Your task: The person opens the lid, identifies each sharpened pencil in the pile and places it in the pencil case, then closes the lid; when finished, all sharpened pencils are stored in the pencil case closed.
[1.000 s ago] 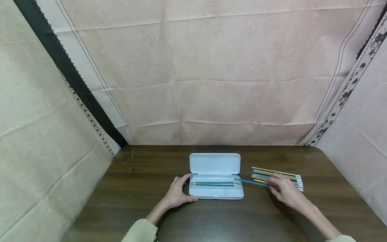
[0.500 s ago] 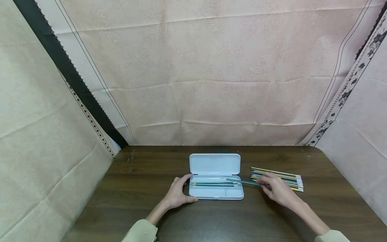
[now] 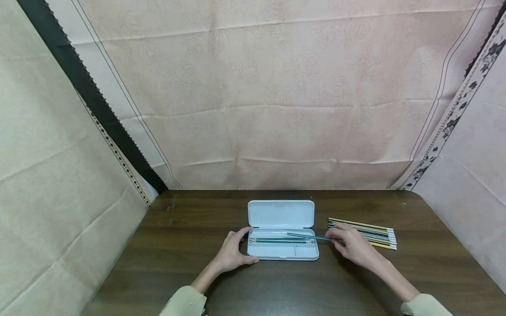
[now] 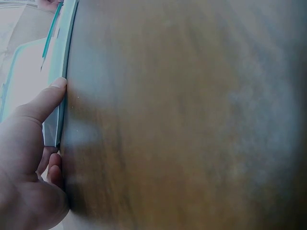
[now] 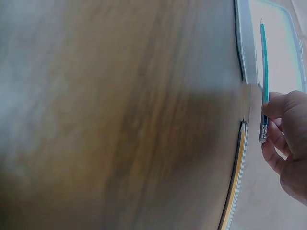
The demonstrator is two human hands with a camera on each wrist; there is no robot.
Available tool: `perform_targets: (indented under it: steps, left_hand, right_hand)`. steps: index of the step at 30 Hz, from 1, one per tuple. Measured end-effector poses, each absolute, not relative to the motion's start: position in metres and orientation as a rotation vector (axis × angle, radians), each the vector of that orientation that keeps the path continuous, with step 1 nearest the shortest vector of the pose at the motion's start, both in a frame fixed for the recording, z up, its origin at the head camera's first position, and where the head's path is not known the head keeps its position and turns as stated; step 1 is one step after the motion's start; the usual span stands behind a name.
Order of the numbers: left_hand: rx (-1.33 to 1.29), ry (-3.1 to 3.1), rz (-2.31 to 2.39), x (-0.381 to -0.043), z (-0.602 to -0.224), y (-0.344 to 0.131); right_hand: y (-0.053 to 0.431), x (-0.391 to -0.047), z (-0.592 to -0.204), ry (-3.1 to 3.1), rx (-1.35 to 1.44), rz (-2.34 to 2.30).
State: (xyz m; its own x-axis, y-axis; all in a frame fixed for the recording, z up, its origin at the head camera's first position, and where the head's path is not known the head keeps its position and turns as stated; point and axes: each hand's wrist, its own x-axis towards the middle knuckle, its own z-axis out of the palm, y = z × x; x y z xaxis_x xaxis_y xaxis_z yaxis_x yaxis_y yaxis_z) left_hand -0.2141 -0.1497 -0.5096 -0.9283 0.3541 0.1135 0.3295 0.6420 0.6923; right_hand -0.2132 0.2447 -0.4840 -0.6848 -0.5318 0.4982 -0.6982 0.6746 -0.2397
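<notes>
While the open pale-blue case (image 3: 272, 251) stays put on the brown table (image 3: 284, 287), the green pencil (image 3: 306, 236) has advanced leftward, tip foremost, above its tray. Right hand (image 3: 352, 245): shifted left with it, thumb and fingers pinching near the eraser end. Left hand (image 3: 231, 253): gripping the case's left end, thumb at near edge. Pencil row (image 3: 382, 237): right of case, partly hidden.

The pencil (image 5: 265, 76) in my right grip (image 5: 291, 136) has a smooth, lightly glossy painted finish and a shiny metal-looking band (image 5: 264, 130). The case (image 3: 281, 213) looks like smooth, glossy plastic. Beneath, the surface (image 3: 284, 287) is wood-grained with a dull sheen. My sleeves (image 3: 183, 302) look like soft matt cloth; the backdrop (image 3: 253, 83) looks like creased, faintly patterned matt fabric.
</notes>
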Motion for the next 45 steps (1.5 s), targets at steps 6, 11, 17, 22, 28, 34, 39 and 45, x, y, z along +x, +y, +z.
perform_targets:
  steps: [6,11,17,22,28,34,39,45]
  left_hand:
    - [0.591,2.820,1.173,-0.214,-0.509,-0.149]
    - [0.588,2.820,1.169,-0.214,-0.509,-0.149]
    - [0.591,2.823,1.163,-0.215,-0.509,-0.149]
    - [0.589,2.825,1.167,-0.215,-0.509,-0.148]
    - [0.587,2.822,1.178,-0.215,-0.509,-0.149]
    - [0.588,2.816,1.185,-0.214,-0.510,-0.149]
    - [0.587,2.816,1.182,-0.214,-0.510,-0.149]
    - [0.585,2.819,1.179,-0.214,-0.510,-0.149]
  right_hand:
    - [0.237,-0.214,-0.483,-2.574,0.948,0.605]
    - [0.229,-0.215,-0.484,-2.584,0.944,0.599]
    - [0.221,-0.217,-0.482,-2.570,0.989,0.615]
    - [0.212,-0.218,-0.481,-2.579,0.996,0.597]
    - [0.202,-0.223,-0.482,-2.558,1.023,0.571]
    - [0.193,-0.226,-0.481,-2.579,1.043,0.581]
    - [0.186,-0.228,-0.481,-2.586,1.044,0.593]
    - [0.180,-0.231,-0.482,-2.567,1.081,0.597]
